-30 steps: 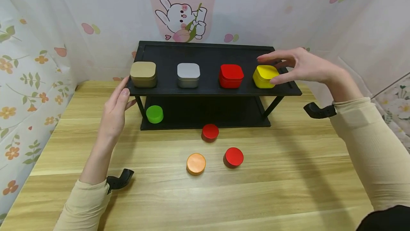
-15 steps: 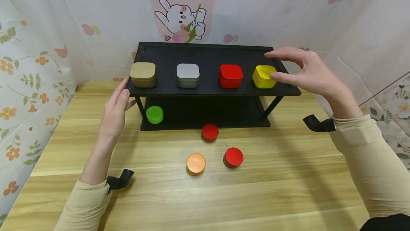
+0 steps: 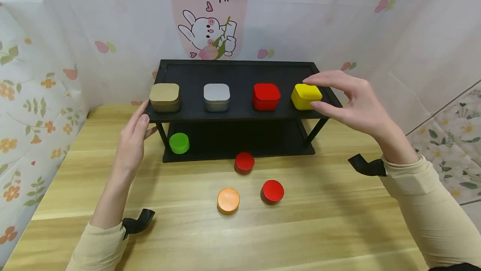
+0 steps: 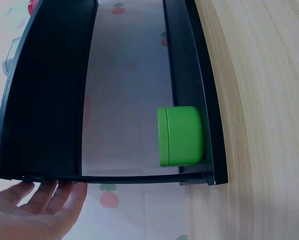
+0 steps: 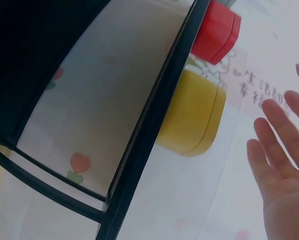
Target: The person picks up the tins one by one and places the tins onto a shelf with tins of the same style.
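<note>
A black two-tier shelf [image 3: 240, 70] stands on the table, with four-sided tins along its top. My left hand [image 3: 129, 143] holds the top tier's left end, thumb at the front corner; in the left wrist view its fingers [image 4: 64, 200] lie against the side bar. Beside that hand are a tan tin [image 3: 165, 97] and, on the lower tier, a green round tin [image 3: 179, 143]. At the right end, my right hand [image 3: 351, 100] hovers by a yellow tin [image 3: 306, 97]. Its thumb and fingers are spread, and the right wrist view shows a gap between hand and tin.
A silver tin [image 3: 216, 97] and a red square tin [image 3: 266, 97] stand mid-row on the top tier. Before the shelf, two red round tins [image 3: 272, 191] and an orange round tin [image 3: 228, 201] sit on the wooden table [image 3: 180, 237]. A patterned curtain [image 3: 285, 20] hangs behind.
My right hand has drawn back from the yellow tin, its fingers opening away from it. The whole scene sits lower in the head view. My left hand stays on the shelf.
</note>
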The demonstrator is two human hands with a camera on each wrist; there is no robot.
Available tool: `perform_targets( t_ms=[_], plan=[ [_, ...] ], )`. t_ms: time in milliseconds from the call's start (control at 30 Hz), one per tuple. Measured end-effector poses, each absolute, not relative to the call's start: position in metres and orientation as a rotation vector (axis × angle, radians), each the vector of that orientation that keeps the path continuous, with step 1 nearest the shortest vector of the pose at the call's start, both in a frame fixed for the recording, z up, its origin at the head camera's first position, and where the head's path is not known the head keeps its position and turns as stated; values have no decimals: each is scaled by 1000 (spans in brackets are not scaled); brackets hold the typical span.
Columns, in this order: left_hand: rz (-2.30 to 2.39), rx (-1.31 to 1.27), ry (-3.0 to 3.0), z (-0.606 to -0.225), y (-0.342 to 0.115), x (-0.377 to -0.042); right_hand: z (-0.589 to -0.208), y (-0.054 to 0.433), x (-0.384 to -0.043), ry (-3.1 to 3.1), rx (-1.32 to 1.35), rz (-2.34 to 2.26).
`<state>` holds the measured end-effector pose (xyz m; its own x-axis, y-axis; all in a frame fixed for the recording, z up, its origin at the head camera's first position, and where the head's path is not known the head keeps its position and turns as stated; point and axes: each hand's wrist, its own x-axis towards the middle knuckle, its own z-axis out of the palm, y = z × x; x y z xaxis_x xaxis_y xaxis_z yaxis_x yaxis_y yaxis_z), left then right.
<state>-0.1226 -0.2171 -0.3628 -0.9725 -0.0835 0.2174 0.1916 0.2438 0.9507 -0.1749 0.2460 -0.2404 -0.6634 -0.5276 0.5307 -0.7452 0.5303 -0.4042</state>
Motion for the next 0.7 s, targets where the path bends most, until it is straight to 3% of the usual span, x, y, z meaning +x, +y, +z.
perform_targets(
  t_ms=[700],
  plan=[
    [-1770, -150, -2280, -365, -214, -117, -272, 225, -146, -2280, 1305, 964]
  ],
)
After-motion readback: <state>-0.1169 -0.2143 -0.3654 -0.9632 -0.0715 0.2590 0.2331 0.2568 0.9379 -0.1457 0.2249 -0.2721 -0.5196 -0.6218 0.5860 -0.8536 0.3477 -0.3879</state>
